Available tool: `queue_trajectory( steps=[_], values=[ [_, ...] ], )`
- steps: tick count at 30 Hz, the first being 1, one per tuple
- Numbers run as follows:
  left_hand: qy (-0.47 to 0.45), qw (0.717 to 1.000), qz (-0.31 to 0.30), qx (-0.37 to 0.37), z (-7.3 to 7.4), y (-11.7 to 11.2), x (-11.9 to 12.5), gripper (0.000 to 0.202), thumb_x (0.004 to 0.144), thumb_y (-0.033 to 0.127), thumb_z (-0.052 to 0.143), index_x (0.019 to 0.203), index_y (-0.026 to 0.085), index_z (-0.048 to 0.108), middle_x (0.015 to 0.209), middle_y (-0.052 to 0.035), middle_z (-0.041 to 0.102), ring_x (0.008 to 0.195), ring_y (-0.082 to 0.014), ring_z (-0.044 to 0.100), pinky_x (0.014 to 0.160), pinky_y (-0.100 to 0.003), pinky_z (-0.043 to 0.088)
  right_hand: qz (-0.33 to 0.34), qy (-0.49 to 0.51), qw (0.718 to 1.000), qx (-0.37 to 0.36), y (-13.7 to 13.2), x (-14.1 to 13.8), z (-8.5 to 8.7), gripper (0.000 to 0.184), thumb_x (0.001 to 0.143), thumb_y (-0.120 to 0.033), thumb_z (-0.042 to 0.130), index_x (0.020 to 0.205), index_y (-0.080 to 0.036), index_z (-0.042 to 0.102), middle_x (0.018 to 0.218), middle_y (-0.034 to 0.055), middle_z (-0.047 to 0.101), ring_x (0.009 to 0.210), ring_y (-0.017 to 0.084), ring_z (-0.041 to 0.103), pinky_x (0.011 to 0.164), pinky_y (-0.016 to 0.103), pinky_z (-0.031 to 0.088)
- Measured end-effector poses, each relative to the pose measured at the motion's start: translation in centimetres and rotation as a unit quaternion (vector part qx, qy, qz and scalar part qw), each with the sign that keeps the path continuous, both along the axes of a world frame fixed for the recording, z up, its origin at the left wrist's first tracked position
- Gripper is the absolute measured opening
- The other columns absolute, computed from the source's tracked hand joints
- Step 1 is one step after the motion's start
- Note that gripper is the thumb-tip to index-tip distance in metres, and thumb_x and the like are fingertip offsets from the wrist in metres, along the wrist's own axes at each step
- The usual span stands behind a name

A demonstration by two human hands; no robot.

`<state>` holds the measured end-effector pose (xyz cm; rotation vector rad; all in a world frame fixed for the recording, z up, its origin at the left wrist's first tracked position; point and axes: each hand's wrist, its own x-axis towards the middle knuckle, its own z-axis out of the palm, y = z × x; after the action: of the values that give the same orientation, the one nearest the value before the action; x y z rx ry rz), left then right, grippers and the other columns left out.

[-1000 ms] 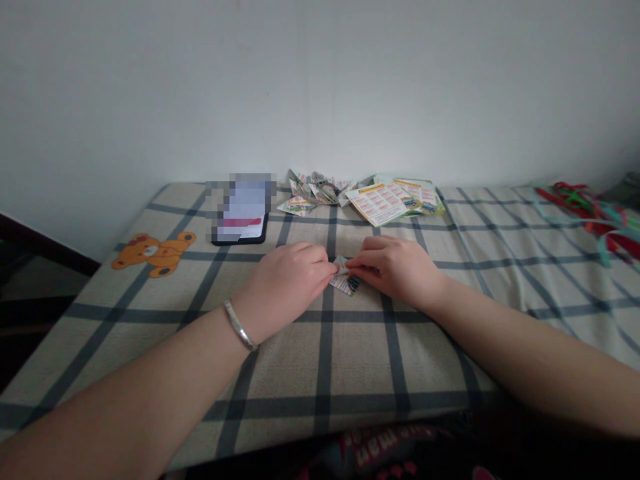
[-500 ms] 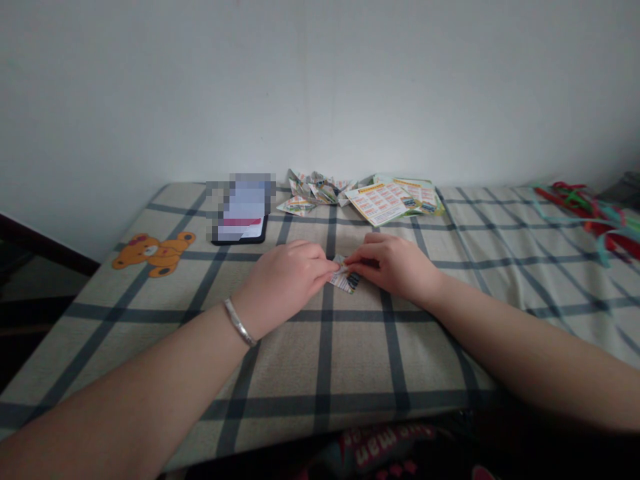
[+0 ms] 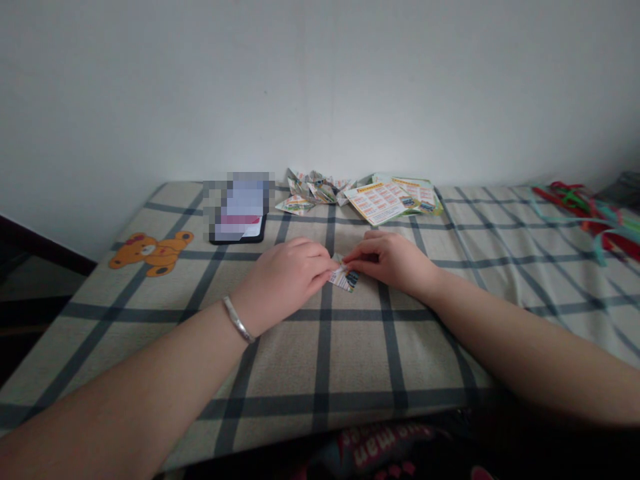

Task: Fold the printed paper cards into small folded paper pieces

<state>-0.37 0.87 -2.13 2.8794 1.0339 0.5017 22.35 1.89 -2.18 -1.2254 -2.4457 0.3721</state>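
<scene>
A small folded piece of printed paper (image 3: 344, 278) lies on the checked cloth in front of me, between both hands. My left hand (image 3: 295, 270), with a silver bangle at the wrist, is closed on its left edge with thumb and fingertips. From the other side, my right hand (image 3: 393, 261) pinches the paper's upper right part. The fingertips nearly meet over the paper and cover part of it, so its full shape cannot be made out.
Folded paper pieces (image 3: 317, 190) lie by the wall, beside flat printed sheets (image 3: 383, 202). A phone (image 3: 240, 223), partly blurred out, lies to their left. Further left is a flat orange bear figure (image 3: 153, 253). Coloured ribbons (image 3: 595, 217) are heaped at the far right of the checked tablecloth (image 3: 280, 360).
Both hands keep hold of the paper in almost the same place. The right fingertips have shifted slightly, and the whole view has moved a little.
</scene>
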Motion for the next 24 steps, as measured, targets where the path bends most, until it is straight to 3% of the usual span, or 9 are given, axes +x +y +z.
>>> queue_trajectory(
  steps=[7,13,24],
  values=[
    [0.005,1.0,-0.004,-0.012,0.1,-0.1,-0.1,0.02,0.093,0.022,0.055,0.104,0.022,0.071,0.099,-0.0034,0.069,0.096,-0.0194,0.06,0.087,-0.035,0.048,0.007,0.0,1.0,-0.005,0.2,0.0,0.0,0.015,0.088,-0.028,0.064,0.095,-0.022,0.076,0.078,0.0016,0.061,0.073,0.013,0.056,0.067,0.025,0.04],
    [0.011,0.999,-0.012,0.04,0.2,-0.2,0.0,0.016,0.091,0.02,0.058,0.098,0.021,0.072,0.103,-0.0032,0.069,0.101,-0.0215,0.059,0.09,-0.038,0.049,0.01,0.0,1.0,0.001,0.2,0.1,-0.2,0.016,0.087,-0.029,0.064,0.095,-0.021,0.075,0.079,0.0015,0.06,0.073,0.013,0.056,0.067,0.024,0.04],
    [0.109,0.989,-0.032,0.092,1.2,-1.2,0.2,0.02,0.091,0.02,0.055,0.106,0.02,0.069,0.1,-0.0051,0.071,0.098,-0.0226,0.064,0.089,-0.041,0.051,0.013,-0.002,1.0,0.005,0.1,0.0,-0.4,0.016,0.089,-0.03,0.062,0.096,-0.021,0.073,0.083,0.0021,0.06,0.077,0.013,0.056,0.069,0.025,0.041]
  ],
)
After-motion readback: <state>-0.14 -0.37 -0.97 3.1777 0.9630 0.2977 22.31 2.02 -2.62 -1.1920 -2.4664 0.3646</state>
